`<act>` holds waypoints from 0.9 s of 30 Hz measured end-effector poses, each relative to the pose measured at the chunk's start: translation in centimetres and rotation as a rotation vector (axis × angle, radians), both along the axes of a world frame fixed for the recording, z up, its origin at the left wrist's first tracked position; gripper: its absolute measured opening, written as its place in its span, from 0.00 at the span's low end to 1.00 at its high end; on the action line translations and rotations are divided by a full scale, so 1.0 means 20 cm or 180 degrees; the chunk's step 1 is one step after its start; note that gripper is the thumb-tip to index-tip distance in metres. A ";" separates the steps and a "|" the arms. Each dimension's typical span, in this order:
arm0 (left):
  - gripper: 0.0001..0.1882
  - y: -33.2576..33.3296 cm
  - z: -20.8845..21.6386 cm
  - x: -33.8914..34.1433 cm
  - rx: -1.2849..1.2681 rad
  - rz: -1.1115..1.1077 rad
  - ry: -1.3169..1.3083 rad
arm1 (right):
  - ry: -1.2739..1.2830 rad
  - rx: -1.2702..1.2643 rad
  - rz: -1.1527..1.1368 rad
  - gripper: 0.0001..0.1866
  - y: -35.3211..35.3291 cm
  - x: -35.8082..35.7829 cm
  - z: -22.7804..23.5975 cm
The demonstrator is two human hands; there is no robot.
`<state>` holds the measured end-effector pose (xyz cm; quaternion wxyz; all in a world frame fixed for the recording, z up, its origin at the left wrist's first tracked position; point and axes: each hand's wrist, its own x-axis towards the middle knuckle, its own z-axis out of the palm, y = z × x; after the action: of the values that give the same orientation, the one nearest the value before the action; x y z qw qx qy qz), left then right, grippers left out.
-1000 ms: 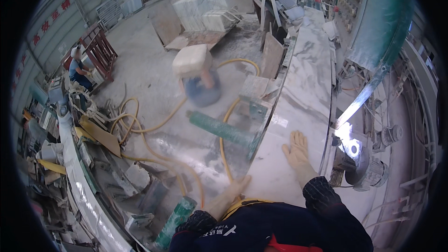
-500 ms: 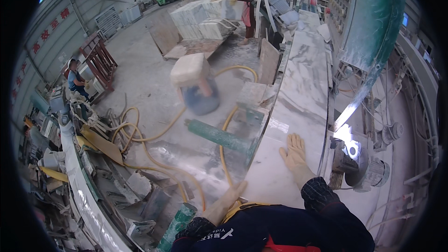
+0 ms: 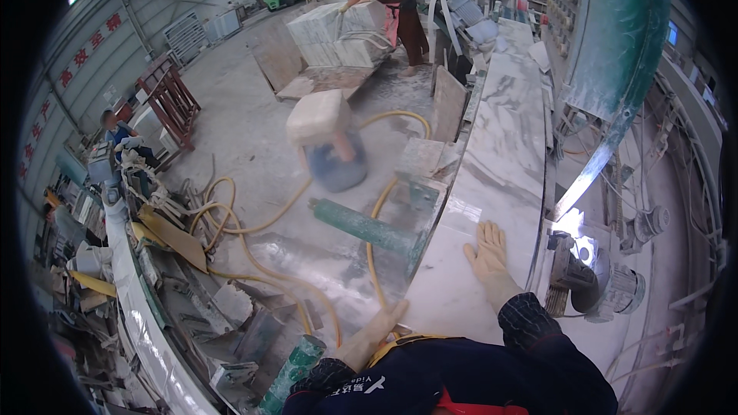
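My right hand (image 3: 490, 258), in a cream rubber glove, lies flat on a long white marble slab (image 3: 503, 119) with grey veins. Its fingers are stretched out and hold nothing. My left hand (image 3: 375, 336), gloved alike, is low at the slab's near left edge. Its visible fingers are extended and touch the edge; part of the hand is hidden by my dark clothing. A green roller (image 3: 365, 227) sticks out to the left from beneath the slab's side, and a yellow hose (image 3: 374, 269) passes close by.
Right of the slab are a motor (image 3: 619, 292) and a large green machine housing (image 3: 615, 38). A blurred stool-like object (image 3: 327, 138) stands left of the slab. Stone scraps (image 3: 231, 303) lie lower left. One co-worker (image 3: 388, 0) bends over marble blocks (image 3: 338, 34); another person (image 3: 119, 134) is far left.
The view has shifted slightly. The co-worker at the marble blocks has leaned over them, reaching left. The person at far left has moved lower. My hands keep their places.
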<state>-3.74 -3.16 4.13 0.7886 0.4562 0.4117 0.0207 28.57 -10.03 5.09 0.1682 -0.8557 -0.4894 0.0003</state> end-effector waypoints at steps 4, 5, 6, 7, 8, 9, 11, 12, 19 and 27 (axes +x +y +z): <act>0.30 0.00 0.00 0.00 0.0077 -0.0042 -0.0107 | -0.0009 0.0018 0.0030 0.41 0.00 0.01 0.01; 0.30 -0.01 0.00 0.00 0.0030 0.0014 -0.0103 | -0.0030 0.0046 0.0035 0.41 0.00 0.01 0.00; 0.30 -0.01 0.00 0.00 -0.0015 0.0070 -0.0100 | -0.0019 0.0034 0.0036 0.41 0.00 0.02 0.00; 0.29 -0.01 0.00 0.00 -0.0110 0.0081 -0.0201 | -0.0020 0.0037 0.0035 0.40 0.00 0.02 0.00; 0.29 -0.01 0.00 0.00 -0.0109 0.0102 -0.0138 | -0.0021 0.0040 0.0036 0.40 0.00 0.02 0.00; 0.29 -0.01 0.00 0.00 -0.0157 0.0078 -0.0179 | -0.0012 0.0049 0.0033 0.40 0.01 0.03 0.00; 0.29 0.00 -0.01 0.00 -0.0223 0.0090 -0.0188 | 0.0010 0.0067 0.0027 0.40 0.01 0.03 0.00; 0.29 0.00 -0.02 0.00 -0.0239 0.0124 -0.0158 | -0.0003 0.0060 0.0033 0.40 0.01 0.03 0.00; 0.30 -0.01 -0.03 0.00 -0.0230 0.0198 -0.0119 | 0.0049 -0.0002 -0.0033 0.41 0.03 0.05 0.01; 0.30 -0.04 0.17 0.03 -0.0251 0.0307 0.0289 | -0.0098 0.0023 0.0058 0.40 0.05 0.08 0.00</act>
<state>-3.14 -4.04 7.48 0.7846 0.4048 0.4691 0.0217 30.26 -9.09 4.99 0.1638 -0.8505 -0.4997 -0.0131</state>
